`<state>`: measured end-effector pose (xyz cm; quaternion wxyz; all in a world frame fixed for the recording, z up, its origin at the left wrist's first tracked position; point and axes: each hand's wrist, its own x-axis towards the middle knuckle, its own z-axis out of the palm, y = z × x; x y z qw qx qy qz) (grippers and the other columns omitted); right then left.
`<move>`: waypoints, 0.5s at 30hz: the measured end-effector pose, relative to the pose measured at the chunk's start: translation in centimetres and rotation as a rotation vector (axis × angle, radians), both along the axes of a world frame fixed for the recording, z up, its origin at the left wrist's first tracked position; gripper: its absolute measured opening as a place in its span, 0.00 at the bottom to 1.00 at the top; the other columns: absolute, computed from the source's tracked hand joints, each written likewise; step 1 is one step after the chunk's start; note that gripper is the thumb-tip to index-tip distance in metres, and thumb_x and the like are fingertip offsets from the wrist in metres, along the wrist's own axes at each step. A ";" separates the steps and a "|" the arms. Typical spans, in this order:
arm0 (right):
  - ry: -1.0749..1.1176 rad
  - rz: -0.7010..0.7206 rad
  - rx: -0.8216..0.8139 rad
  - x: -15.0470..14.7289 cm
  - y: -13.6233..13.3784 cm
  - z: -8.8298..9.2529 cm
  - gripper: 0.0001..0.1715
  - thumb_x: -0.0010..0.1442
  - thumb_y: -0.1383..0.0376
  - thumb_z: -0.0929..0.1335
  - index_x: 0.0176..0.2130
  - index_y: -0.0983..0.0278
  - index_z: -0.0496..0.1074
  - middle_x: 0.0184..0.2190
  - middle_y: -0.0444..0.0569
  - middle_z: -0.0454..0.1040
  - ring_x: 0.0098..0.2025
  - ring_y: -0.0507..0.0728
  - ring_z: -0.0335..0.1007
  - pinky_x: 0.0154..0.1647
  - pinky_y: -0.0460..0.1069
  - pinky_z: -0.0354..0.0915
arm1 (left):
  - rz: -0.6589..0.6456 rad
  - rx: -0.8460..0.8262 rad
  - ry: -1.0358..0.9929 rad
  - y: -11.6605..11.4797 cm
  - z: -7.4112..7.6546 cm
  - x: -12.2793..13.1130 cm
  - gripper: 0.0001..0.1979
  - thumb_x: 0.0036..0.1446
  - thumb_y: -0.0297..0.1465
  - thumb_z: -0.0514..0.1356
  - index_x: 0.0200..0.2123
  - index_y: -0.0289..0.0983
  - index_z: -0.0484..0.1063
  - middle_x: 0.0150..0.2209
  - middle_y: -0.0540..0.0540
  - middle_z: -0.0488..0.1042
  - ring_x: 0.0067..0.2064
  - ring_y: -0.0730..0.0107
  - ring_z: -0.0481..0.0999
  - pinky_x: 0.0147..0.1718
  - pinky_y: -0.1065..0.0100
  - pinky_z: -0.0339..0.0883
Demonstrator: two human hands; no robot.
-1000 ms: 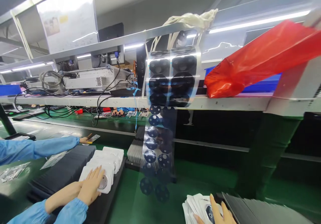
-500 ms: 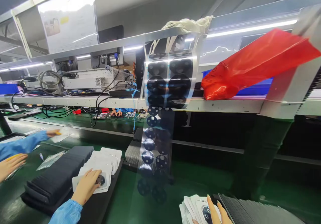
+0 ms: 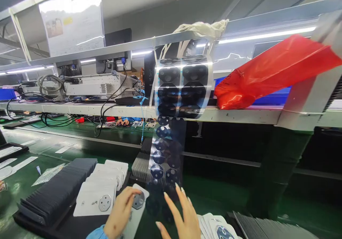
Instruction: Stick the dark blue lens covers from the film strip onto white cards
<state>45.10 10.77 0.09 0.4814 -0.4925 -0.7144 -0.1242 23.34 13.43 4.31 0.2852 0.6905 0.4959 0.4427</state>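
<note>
My left hand (image 3: pixel 120 210), in a blue sleeve, is closed on a white card (image 3: pixel 132 219). The card has rounded corners and a dark round patch with small holes near its upper end. To its right, my right hand (image 3: pixel 183 217) is open, fingers spread, and appears to hold nothing. Just behind its fingertips hangs a clear strip of dark round stickers (image 3: pixel 157 157), which comes down from a roll (image 3: pixel 183 87). A fanned pile of white cards (image 3: pixel 96 189) lies left of my left hand. Another white pile (image 3: pixel 223 228) lies beyond my right hand, with dark round parts on it.
A long row of dark grey sheets (image 3: pixel 58 189) stands at the left, and another grey row (image 3: pixel 267 226) at the lower right. A white shelf edge (image 3: pixel 240 114) crosses above the green table (image 3: pixel 213 185). A red bag (image 3: pixel 267 71) hangs at the right.
My left hand has moved right from the white pile with a card in it. My right hand has left the lower-right pile and moved left. A co-worker's arms have mostly gone from the left edge.
</note>
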 end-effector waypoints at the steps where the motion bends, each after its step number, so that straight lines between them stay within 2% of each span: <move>1: -0.063 0.006 0.045 -0.4 0.6 -0.2 0.30 0.61 0.57 0.64 0.62 0.55 0.61 0.66 0.54 0.54 0.62 0.74 0.57 0.53 0.68 0.63 | -0.059 -0.040 -0.033 0.2 -0.1 1.0 0.15 0.62 0.38 0.51 0.38 0.40 0.77 0.41 0.44 0.77 0.45 0.59 0.75 0.49 0.63 0.66; 5: -0.165 -0.043 0.117 -1.1 2.1 -0.7 0.28 0.64 0.53 0.61 0.60 0.55 0.62 0.64 0.51 0.60 0.60 0.70 0.62 0.54 0.66 0.61 | -0.147 -0.190 -0.220 0.5 -0.3 3.6 0.17 0.63 0.40 0.51 0.35 0.37 0.75 0.38 0.45 0.75 0.43 0.62 0.71 0.45 0.65 0.64; 8: -0.154 -0.062 0.146 -1.1 2.0 0.1 0.20 0.67 0.57 0.59 0.55 0.55 0.68 0.59 0.50 0.67 0.59 0.66 0.63 0.57 0.63 0.59 | -0.171 -0.156 -0.246 0.3 0.1 4.9 0.19 0.62 0.44 0.53 0.29 0.36 0.71 0.31 0.48 0.70 0.35 0.66 0.67 0.38 0.68 0.64; 11: -0.113 -0.090 0.200 -0.9 1.6 0.8 0.15 0.67 0.61 0.60 0.45 0.59 0.73 0.48 0.53 0.75 0.49 0.63 0.72 0.51 0.58 0.62 | -0.200 -0.097 -0.237 -0.2 0.5 5.9 0.20 0.63 0.44 0.52 0.26 0.36 0.69 0.30 0.48 0.67 0.33 0.68 0.65 0.35 0.69 0.62; 15: -0.060 -0.075 0.234 -0.5 1.6 0.5 0.13 0.67 0.62 0.61 0.38 0.61 0.73 0.35 0.52 0.76 0.36 0.60 0.74 0.42 0.54 0.64 | -0.173 -0.053 -0.219 -0.7 0.6 6.4 0.21 0.63 0.44 0.52 0.25 0.36 0.70 0.29 0.47 0.68 0.32 0.68 0.66 0.33 0.70 0.62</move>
